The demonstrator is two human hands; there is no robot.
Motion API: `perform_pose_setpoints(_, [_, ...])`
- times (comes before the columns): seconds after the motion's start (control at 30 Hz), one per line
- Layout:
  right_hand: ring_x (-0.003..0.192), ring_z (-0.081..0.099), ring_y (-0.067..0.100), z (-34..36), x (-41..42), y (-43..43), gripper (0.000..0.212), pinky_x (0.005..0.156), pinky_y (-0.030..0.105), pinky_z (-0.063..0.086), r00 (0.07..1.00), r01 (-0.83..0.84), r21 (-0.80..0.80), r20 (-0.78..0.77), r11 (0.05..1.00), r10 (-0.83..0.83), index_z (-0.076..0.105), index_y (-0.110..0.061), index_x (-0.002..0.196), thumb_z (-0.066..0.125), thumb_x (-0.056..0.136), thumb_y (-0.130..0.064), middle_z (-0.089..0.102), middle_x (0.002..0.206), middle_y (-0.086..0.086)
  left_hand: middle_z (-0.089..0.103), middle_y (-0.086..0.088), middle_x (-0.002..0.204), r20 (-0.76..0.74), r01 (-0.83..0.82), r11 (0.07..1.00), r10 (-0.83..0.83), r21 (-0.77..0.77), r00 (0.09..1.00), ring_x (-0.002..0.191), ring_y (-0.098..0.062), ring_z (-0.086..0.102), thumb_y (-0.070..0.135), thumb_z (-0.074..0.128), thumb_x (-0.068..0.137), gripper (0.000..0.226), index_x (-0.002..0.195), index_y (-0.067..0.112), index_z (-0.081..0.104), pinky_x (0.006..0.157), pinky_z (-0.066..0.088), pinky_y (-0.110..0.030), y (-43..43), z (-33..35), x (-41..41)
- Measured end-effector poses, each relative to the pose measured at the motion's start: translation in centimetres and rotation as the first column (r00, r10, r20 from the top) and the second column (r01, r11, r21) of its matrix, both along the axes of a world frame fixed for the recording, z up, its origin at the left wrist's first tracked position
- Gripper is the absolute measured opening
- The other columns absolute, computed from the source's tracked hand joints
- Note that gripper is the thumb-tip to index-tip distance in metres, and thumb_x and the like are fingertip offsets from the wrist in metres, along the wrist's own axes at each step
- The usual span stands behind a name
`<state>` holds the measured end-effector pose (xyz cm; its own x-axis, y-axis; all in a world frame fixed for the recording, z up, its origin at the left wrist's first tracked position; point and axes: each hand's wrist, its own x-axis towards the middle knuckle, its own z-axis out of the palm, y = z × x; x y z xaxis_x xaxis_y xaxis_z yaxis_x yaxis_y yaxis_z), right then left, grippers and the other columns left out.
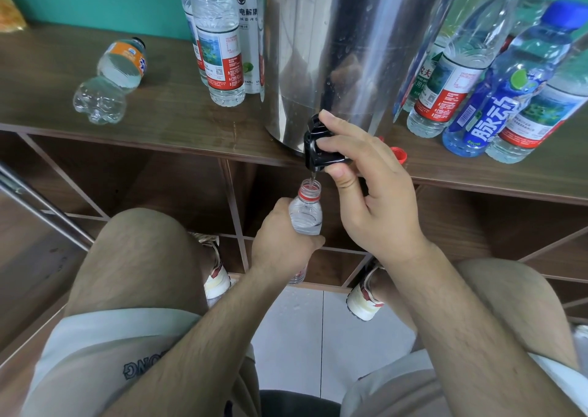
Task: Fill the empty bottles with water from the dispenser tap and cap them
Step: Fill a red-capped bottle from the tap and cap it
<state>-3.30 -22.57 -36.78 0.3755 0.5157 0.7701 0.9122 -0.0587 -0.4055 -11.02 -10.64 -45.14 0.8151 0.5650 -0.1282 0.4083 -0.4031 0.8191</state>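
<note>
Bottle being filled: open bottle point(307, 213) is held upright just below the worktop's front edge, its neck directly under the tap point(318, 144). A thin stream runs into it.
Left hand: left hand point(280, 241) has its fingers wrapped round the bottle's body, hiding most of the water level.
Right hand: right hand point(375, 200) pinches the black tap lever, forefinger on top and thumb beneath.
Overflow risk: the hidden level makes fullness hard to judge, so holding the lever too long would likely spill water down the bottle.
Aim risk: the neck is narrow, so a small drift of the bottle would probably send the stream onto the fingers and floor.
Cap risk: red cap point(399, 155) lies at the front edge of the worktop point(191, 120), just beside the right hand, and a nudge could knock it off.
Counts: one steel dispenser point(334, 50); one loose cap; one lying bottle point(111, 82) toward the left end; at least three standing bottles point(219, 44) left of the dispenser; at least four capped bottles point(509, 92) to its right.
</note>
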Motion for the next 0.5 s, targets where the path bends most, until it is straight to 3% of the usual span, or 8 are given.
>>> perform_pose_setpoints(0.5, [0.134,0.057,0.015,-0.07,-0.04,0.02,0.022,0.109,0.037,0.046,1.0,0.002,0.006,-0.005,1.0,-0.001,0.063,-0.015,0.129,0.052,0.11,-0.02,0.058,0.15,0.003,0.064,0.01,0.102,0.066,-0.01,0.997,0.015,-0.072,0.998,0.093,-0.014,0.065,0.027,0.09,0.074,0.059,0.116,0.029,0.049,0.081,0.056,-0.034,-0.05,-0.13,-0.1])
